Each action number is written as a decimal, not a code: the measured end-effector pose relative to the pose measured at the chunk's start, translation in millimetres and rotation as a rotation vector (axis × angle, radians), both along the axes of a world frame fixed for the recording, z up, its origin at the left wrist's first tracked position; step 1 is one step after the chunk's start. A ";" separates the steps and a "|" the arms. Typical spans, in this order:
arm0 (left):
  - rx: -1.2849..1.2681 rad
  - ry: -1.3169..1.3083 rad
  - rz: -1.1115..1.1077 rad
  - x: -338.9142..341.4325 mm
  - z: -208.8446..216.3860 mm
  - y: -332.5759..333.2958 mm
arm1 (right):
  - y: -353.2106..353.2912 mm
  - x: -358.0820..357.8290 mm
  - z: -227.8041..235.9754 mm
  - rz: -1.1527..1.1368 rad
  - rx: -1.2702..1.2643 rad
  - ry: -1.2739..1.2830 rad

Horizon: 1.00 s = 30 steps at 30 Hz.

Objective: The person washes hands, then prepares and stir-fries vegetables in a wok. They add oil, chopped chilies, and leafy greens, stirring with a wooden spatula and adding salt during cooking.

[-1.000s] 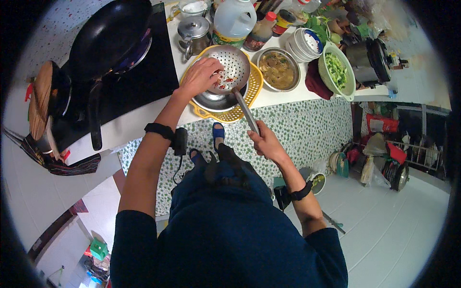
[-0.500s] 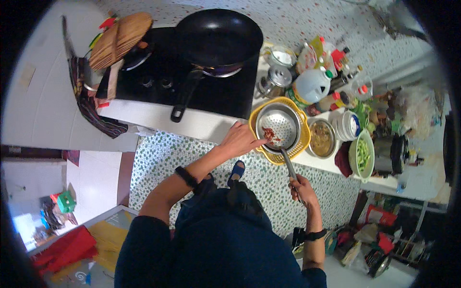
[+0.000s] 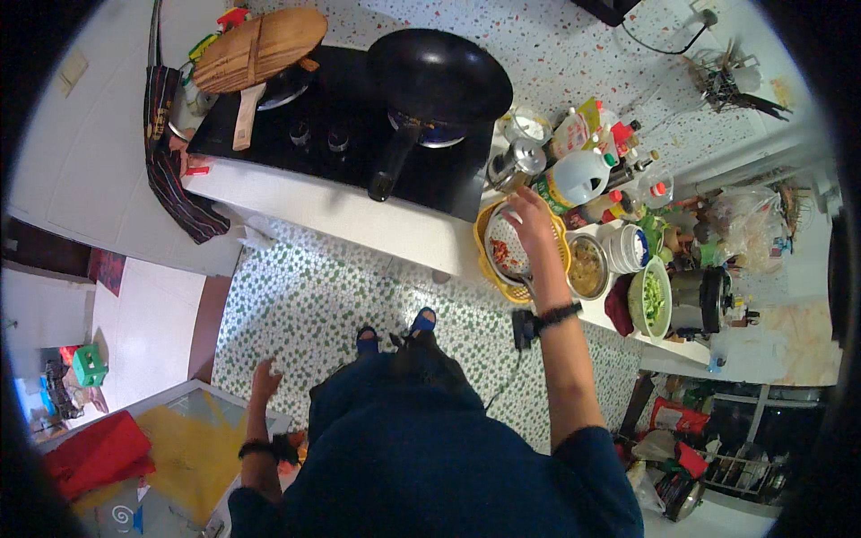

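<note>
My right hand (image 3: 531,220) reaches over a perforated metal ladle (image 3: 508,240) resting in a yellow plastic basket (image 3: 485,260). Red chopped bits (image 3: 502,255) lie in the ladle's bowl. The fingers are stretched toward a lidded metal pot (image 3: 517,162) just beyond; whether they touch it I cannot tell. My left hand (image 3: 265,378) hangs low over the floor at the left, holding nothing, with its fingers loosely apart. A black wok (image 3: 439,76) sits on the black stove (image 3: 345,170), its handle pointing toward me.
Right of the basket stand a metal bowl of brownish food (image 3: 587,266), stacked white bowls (image 3: 623,248) and a light green basin of chopped greens (image 3: 649,300). Bottles and a large clear jug (image 3: 578,179) crowd behind. A wooden lid (image 3: 260,52) lies at the stove's left.
My right hand has let go of the ladle's handle and moved up over it toward the metal pot. The left hand has withdrawn from the ladle to the lower left. My view has shifted.
</note>
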<state>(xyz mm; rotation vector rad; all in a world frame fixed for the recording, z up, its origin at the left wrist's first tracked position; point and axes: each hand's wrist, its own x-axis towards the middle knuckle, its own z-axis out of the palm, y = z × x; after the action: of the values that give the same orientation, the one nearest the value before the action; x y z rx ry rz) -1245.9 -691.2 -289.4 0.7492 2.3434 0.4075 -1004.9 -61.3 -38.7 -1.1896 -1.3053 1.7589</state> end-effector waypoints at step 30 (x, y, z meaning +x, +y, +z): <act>0.138 -0.670 0.503 82.7 -18.4 -16.9 | 52.2 8.2 62.0 -0.181 0.353 -0.144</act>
<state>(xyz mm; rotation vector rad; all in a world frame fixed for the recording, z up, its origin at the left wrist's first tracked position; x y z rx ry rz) -1163.2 -708.2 -307.9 0.0318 1.8382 0.8885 -996.7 -9.1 23.3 -1.2029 -1.4680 1.2706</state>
